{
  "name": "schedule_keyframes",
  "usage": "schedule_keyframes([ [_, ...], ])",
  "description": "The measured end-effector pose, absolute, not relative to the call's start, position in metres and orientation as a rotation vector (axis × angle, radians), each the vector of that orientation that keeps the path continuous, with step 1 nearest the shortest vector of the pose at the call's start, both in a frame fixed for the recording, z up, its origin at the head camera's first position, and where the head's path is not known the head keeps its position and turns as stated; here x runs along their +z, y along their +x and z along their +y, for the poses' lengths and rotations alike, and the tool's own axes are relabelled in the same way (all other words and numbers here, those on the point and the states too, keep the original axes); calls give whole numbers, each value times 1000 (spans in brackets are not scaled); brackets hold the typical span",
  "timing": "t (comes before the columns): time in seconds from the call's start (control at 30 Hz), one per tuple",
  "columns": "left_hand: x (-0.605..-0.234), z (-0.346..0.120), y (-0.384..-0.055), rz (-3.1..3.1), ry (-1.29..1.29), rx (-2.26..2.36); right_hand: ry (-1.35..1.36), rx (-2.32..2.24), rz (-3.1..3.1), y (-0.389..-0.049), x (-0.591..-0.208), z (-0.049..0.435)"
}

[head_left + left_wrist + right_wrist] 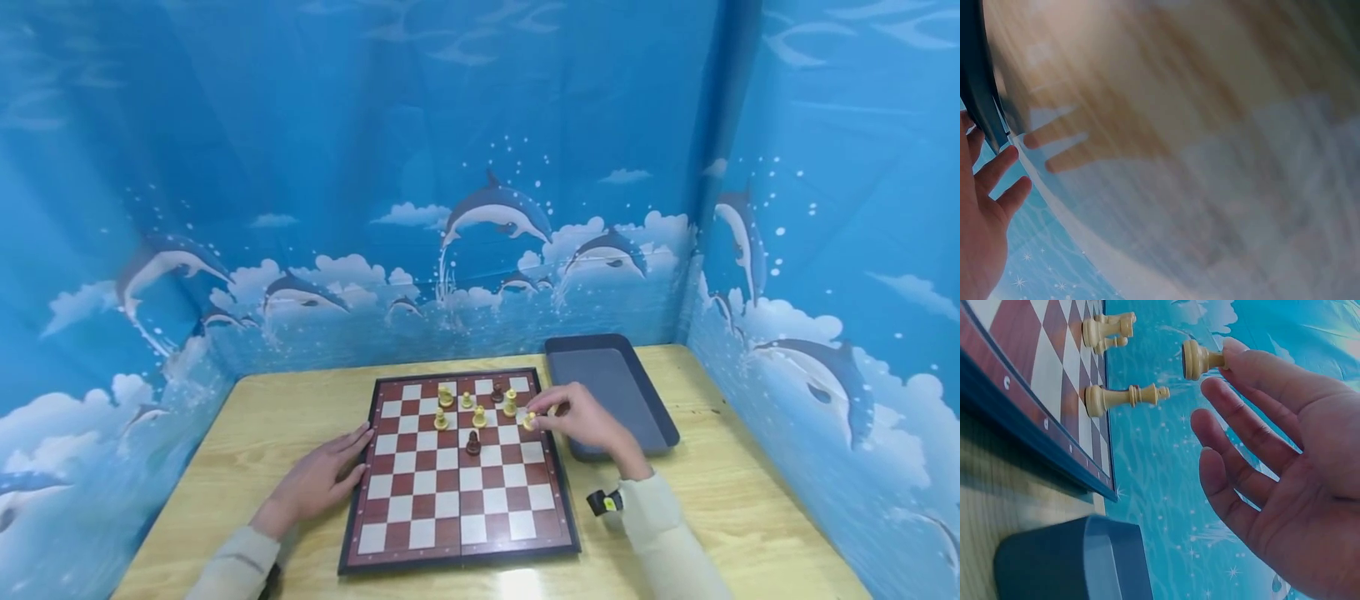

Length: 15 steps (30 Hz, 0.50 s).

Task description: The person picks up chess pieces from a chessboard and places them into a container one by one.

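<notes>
My right hand pinches a small cream chess piece between thumb and index finger, held above the right side of the chessboard. Fingertips hide its top. The other fingers curve loosely below it in the right wrist view. A tall cream king stands upright on the board close by, with a cream rook farther off. Several more cream pieces and a dark piece stand on the far half, along with another dark piece. My left hand rests with extended fingers at the board's left edge.
A dark grey tray lies right of the board, behind my right forearm. A small black object with a yellow-green mark is beside my right sleeve. Blue dolphin-printed curtains surround the wooden table.
</notes>
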<state>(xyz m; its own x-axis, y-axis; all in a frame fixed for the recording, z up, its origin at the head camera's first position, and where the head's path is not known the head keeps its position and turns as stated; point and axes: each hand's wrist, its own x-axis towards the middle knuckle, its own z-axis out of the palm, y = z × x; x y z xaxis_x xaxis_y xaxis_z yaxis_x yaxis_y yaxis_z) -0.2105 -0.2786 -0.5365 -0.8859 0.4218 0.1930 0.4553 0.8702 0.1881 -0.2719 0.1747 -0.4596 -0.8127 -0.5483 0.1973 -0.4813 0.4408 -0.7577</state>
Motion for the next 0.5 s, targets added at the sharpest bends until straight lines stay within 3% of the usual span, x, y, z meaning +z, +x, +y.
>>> schedule_keyframes([
  [0.5, -535, -277, -209, -2886, -686, -343, -876, -1384, 2653, -280, -462, 194],
])
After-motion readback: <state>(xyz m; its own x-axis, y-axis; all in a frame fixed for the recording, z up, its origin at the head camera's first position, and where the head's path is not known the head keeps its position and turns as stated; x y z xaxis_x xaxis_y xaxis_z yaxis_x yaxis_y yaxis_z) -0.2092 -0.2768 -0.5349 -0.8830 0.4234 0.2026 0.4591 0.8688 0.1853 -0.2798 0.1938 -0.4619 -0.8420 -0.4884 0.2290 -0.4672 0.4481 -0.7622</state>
